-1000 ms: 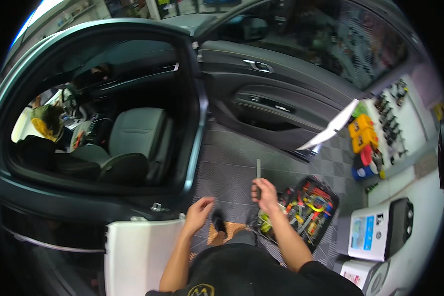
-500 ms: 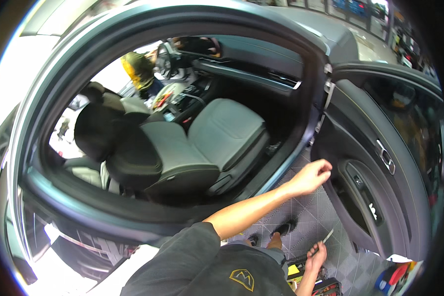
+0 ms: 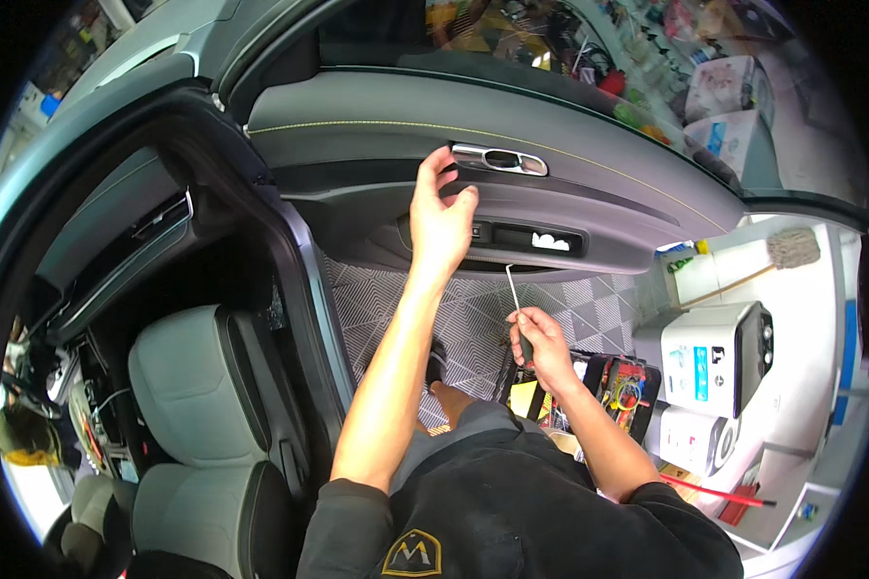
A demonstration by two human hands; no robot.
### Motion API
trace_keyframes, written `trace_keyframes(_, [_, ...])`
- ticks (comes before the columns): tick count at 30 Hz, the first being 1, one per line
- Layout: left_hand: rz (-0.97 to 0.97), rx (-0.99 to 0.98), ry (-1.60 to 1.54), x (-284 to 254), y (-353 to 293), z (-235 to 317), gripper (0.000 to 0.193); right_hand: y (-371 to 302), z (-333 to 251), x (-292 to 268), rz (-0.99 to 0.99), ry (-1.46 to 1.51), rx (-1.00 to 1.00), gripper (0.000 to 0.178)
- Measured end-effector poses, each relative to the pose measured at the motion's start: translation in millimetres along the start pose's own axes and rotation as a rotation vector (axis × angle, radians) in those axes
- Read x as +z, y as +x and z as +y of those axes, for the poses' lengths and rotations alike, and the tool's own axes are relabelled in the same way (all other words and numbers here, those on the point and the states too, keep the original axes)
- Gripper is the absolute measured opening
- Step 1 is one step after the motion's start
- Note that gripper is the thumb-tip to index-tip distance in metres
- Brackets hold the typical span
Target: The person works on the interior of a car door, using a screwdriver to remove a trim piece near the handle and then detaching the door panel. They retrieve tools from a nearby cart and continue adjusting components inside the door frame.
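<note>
The inner panel of a car door (image 3: 348, 159) spans the view in front of me, dark grey with yellow stitching. My left hand (image 3: 439, 220) is raised before it, fingers curved and apart, holding nothing. Its fingertips are at the left end of the silver door handle (image 3: 502, 159); whether they touch it I cannot tell. Lower down and to the right, my right hand (image 3: 550, 352) grips a hook pick (image 3: 515, 292) by its dark handle. The pick's thin metal shaft points up, and its bent tip overlaps the panel's lower edge in view. Above it, the armrest recess (image 3: 512, 234) holds switches and something white.
A car seat (image 3: 198, 386) shows through the open doorway at left. An open tool bag (image 3: 628, 391) with several tools sits by my right forearm. White box-shaped units (image 3: 697, 362) and a grey mop head (image 3: 794, 248) are at right. Another person is beyond the car's interior.
My view has turned right, from the car's interior to the door panel. My left hand is now by the door handle. My right hand has come up with the hook pick.
</note>
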State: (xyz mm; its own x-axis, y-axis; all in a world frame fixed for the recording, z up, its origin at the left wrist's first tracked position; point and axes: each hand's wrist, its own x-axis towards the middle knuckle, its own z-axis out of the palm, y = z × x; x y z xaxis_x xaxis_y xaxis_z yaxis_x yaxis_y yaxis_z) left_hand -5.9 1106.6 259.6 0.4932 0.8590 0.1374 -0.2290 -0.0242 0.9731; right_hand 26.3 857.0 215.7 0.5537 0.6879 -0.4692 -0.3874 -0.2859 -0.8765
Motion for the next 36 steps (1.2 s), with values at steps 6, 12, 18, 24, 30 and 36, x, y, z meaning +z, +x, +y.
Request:
trace_keyframes(6, [0.004, -0.1, -0.208, 4, 8, 5, 0.02, -21, -32, 10, 0.117, 0.026, -0.062, 0.018])
trace_keyframes(12, [-0.007, 0.095, 0.115, 16, -60, 7, 0.039, 24, -10, 12, -0.036, -0.241, -0.053, 0.023])
trace_keyframes(18, [0.016, 0.206, -0.004, 31, -72, -21, 0.076, 123, 0, 57, -0.119, -0.129, -0.268, 0.035])
trace_keyframes(24, [-0.155, 0.1, -0.232, 28, -76, -21, 0.088, 155, -24, 84, -0.114, 0.048, -0.46, 0.045])
trace_keyframes(30, [-0.147, 0.288, -0.254, 35, -68, -42, 0.089, 170, -30, 93, -0.085, 0.096, -0.549, 0.056])
trace_keyframes(36, [-0.142, 0.598, 0.018, 29, -59, -58, 0.084, 184, -32, 74, -0.185, 0.183, -0.629, 0.043])
